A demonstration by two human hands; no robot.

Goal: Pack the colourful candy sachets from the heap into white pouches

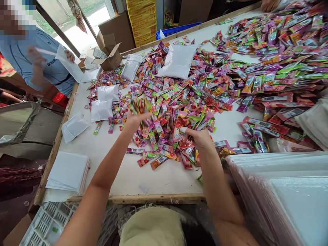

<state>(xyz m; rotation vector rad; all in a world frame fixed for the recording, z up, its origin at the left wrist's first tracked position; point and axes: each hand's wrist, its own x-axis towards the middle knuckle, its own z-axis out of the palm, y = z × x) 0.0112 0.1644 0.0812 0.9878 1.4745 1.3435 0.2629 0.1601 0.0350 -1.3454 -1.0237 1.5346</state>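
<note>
Colourful snack sachets (164,99) lie in a wide heap on the white table (123,177). My left hand (138,119) is closed round a bunch of sachets at the near left of the heap, slightly blurred. Over the heap's near right part, my right hand (198,136) grips several sachets that fan out from its fingers; a white wrap covers one fingertip. A filled white pouch (179,61) rests on top of the heap, and smaller white pouches (101,110) lie at its left.
At the left edge a person (48,65) holds a white pouch. An open cardboard box (110,56) stands at the back left. White bags form a flat stack (68,171) at the near left and a large pile (294,184) at the near right. Another person's hand (268,5) shows at the top.
</note>
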